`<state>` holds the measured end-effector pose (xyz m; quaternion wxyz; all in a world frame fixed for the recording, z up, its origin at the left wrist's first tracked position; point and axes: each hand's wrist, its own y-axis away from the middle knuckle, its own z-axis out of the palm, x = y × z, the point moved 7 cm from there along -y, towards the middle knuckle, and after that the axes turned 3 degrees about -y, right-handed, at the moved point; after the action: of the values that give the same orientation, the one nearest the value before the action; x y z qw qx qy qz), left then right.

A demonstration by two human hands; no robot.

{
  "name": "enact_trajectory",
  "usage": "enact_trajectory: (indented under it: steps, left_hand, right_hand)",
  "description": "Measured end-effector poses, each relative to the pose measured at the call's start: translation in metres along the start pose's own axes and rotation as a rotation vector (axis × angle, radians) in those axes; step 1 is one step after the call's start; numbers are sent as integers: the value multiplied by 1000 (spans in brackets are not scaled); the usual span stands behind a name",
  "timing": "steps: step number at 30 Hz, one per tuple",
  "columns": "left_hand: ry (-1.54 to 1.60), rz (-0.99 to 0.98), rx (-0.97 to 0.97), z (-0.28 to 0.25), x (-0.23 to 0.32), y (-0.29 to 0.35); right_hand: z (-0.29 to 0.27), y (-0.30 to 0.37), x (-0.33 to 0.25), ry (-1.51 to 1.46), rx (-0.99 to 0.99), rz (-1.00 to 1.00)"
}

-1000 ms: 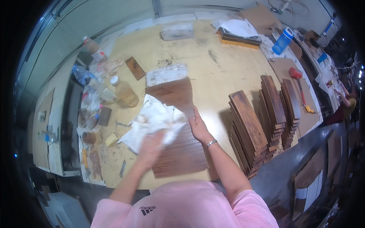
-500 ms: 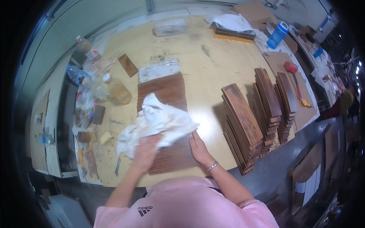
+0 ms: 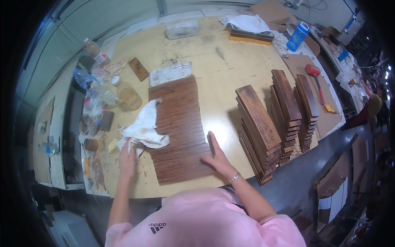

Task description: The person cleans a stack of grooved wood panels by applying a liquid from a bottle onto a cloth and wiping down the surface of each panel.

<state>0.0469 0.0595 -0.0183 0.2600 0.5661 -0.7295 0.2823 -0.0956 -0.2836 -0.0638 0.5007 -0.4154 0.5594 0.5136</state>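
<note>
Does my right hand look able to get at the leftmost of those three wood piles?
Probably yes: the right hand seems to hold nothing, and I see nothing standing between it and the leftmost wood pile.

"What's on the right of the surface (image 3: 222, 78)?"
"A blue bottle (image 3: 298, 38), and nearer, a red-headed mallet (image 3: 319, 86) lying on cardboard (image 3: 295, 63)."
"And left?"
"A white-capped bottle of yellowish liquid (image 3: 129, 97), near other plastic bottles (image 3: 107, 96)."
</note>
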Motion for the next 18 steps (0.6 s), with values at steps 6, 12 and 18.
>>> enact_trajectory:
  steps: [6,12,18]
  left_hand:
    - [155,144,-270,65,88,32]
    - [-394,545,-487,122,143,47]
    - [-385,480,-449,116,124,57]
  right_hand:
    - [2,25,-7,68,-193,5]
    - [3,18,-4,-27,-258,52]
    - [2,19,-6,21,-252,-4]
